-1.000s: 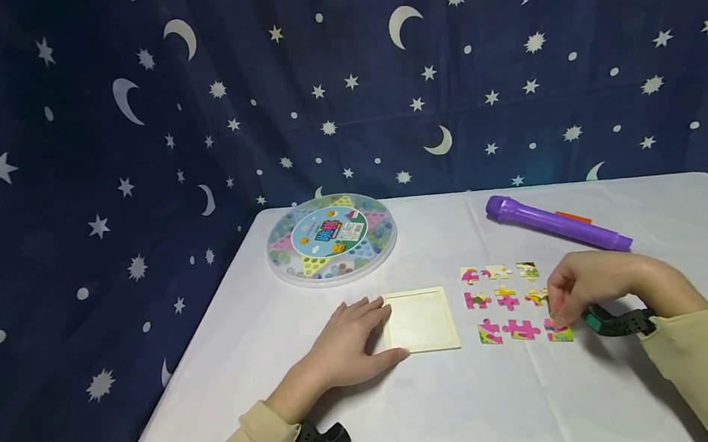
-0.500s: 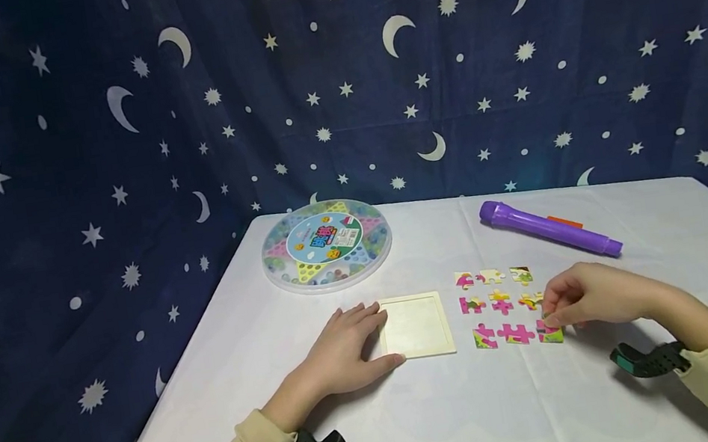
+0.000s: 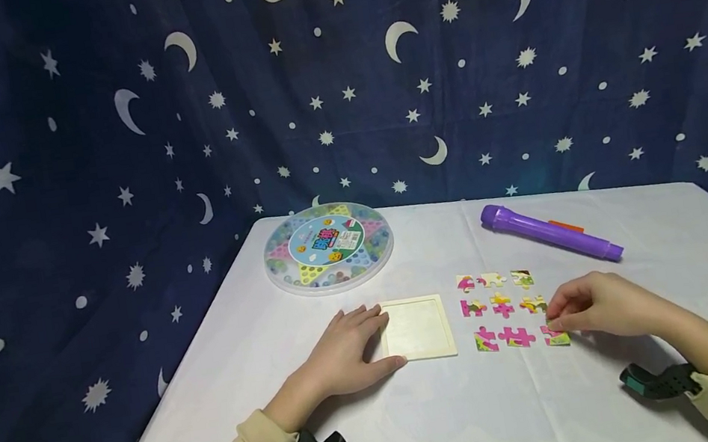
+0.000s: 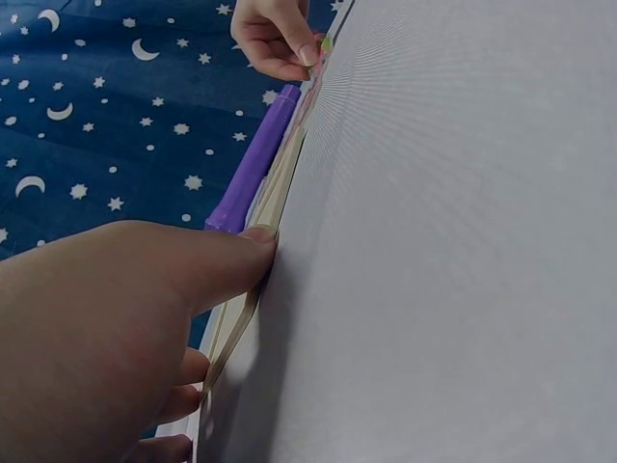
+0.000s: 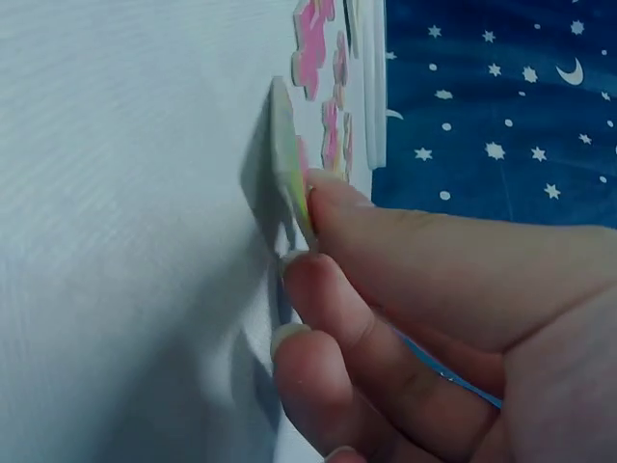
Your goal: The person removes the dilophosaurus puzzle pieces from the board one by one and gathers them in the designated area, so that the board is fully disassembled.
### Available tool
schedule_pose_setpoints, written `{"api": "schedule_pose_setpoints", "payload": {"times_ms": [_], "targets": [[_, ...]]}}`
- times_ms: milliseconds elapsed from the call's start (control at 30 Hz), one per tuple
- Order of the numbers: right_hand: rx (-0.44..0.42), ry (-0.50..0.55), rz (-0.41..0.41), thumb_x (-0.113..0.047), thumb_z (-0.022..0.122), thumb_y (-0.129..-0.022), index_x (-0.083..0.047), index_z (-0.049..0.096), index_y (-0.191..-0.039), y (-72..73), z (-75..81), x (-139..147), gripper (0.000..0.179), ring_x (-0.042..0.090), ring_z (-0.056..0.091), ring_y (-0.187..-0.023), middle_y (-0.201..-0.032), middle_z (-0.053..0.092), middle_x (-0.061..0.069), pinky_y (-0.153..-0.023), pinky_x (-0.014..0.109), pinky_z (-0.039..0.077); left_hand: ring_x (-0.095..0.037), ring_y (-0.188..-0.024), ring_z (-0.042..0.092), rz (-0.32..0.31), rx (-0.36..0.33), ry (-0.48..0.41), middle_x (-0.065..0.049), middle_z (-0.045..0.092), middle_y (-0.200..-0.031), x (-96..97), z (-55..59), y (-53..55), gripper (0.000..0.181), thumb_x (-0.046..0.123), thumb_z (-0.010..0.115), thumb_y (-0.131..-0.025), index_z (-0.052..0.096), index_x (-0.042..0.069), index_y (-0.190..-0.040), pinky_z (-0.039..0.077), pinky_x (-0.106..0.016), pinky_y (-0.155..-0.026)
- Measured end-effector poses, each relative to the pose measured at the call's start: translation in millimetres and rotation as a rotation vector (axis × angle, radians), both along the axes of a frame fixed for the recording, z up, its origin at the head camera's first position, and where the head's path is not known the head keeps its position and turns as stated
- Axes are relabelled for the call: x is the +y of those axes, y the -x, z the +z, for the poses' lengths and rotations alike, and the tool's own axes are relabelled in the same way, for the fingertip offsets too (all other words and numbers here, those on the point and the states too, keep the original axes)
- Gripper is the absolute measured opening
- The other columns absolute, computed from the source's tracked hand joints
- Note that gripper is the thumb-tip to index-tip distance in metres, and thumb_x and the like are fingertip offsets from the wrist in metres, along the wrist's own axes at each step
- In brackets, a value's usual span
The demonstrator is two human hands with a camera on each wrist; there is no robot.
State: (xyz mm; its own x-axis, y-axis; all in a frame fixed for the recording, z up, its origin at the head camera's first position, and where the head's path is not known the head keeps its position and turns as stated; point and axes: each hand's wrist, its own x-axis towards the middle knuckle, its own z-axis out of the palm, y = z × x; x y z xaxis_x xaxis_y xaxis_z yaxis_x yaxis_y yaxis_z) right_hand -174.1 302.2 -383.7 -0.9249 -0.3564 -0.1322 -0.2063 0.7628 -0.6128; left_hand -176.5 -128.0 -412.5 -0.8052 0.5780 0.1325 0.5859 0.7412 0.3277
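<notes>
In the head view my left hand (image 3: 350, 350) rests on the left side of a shallow cream puzzle frame (image 3: 417, 329), fingers fairly straight. Its thumb touches the frame's near edge, as the left wrist view also shows. Between thumb and fingers of my right hand (image 3: 600, 307) is a pink and green corner puzzle piece (image 3: 557, 336). The right wrist view shows that jigsaw piece (image 5: 286, 145) tilted up from the white cloth. Beside it lie several other pieces in loose rows, among them a pink one (image 3: 517, 338) and a yellow and pink one (image 3: 502, 306).
A round, clear-lidded Chinese checkers set (image 3: 328, 249) with marbles lies at the back left. Farther right is a purple microphone-shaped tube (image 3: 549, 233) with an orange part behind it. A dark blue curtain (image 3: 362, 84) with moons and stars hangs behind the table.
My right wrist has lowered and shifted right, and the fingers now pinch the corner piece, which has moved slightly right and tilted. My left hand stays on the frame.
</notes>
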Motion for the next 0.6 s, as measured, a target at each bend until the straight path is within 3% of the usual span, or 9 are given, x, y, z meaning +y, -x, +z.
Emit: {"api": "schedule_pose_setpoints", "payload": {"times_ms": [267, 433, 600], "targets": [[0.156, -0.038, -0.128, -0.038, 0.077, -0.093, -0.018, 0.076, -0.099, 0.4, -5.9, 2, 0.021, 0.017, 0.055, -0.067, -0.077, 0.064, -0.003, -0.056, 0.028, 0.042, -0.034, -0.145, 0.04, 0.001, 0.001, 0.007, -0.01, 0.05, -0.153, 3.0, -3.6, 2.8, 0.076, 0.062, 0.065, -0.092, 0.058, 0.009, -0.146, 0.024, -0.061, -0.118], [0.215, 0.008, -0.24, -0.043, 0.068, -0.099, -0.013, 0.075, -0.108, -5.0, -17.3, -1, 0.033, 0.018, 0.053, -0.07, -0.081, 0.066, -0.001, -0.056, 0.028, 0.041, -0.032, -0.144, 0.042, -0.013, -0.008, 0.019, -0.011, 0.051, -0.152, 1.6, -4.5, 5.2, 0.076, 0.061, 0.066, -0.091, 0.058, 0.008, -0.145, 0.025, -0.058, -0.118], [0.266, 0.039, -0.301, -0.043, 0.066, -0.1, -0.011, 0.075, -0.109, -11.3, -22.7, -1, 0.034, 0.017, 0.056, -0.07, -0.085, 0.071, -0.001, -0.057, 0.028, 0.042, -0.03, -0.144, 0.043, -0.036, -0.023, 0.032, -0.013, 0.049, -0.153, 1.4, -5.1, 6.0, 0.075, 0.056, 0.067, -0.093, 0.056, 0.005, -0.147, 0.027, -0.057, -0.118]]}}
